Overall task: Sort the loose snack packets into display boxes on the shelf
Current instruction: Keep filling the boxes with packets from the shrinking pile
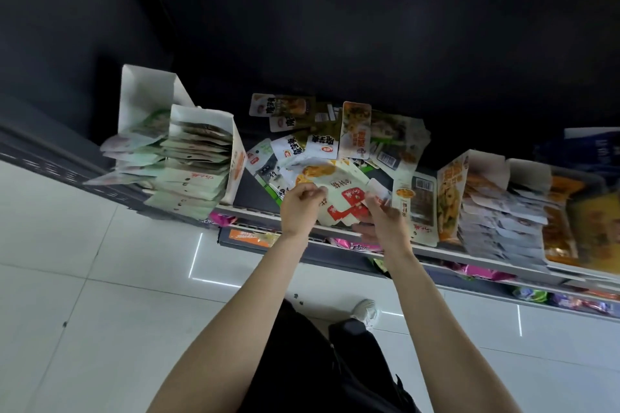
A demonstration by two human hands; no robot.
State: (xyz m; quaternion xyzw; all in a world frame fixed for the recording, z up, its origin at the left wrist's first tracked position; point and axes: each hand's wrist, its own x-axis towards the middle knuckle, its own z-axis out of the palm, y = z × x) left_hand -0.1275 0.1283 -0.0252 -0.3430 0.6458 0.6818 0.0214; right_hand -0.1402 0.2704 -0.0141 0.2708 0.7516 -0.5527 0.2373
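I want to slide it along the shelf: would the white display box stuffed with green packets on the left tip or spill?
The display box looks like thin card, so probably light and flexible. Its green packets overhang the front, so some may well slide out.

Your forearms (241,322) are bare, with no sleeves showing. You wear black trousers (322,365). Your one visible shoe is a white sneaker (367,310).

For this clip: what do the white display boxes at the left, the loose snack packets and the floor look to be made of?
Display boxes: thin white card, matte, going by the sharp folds and flat upright flaps. Loose snack packets: printed plastic or foil film, probably; they lie limp and catch some sheen. Floor: glossy pale tile, judging by the grout lines and mirrored light strips. Both hands, left hand and right hand, hold one pack.
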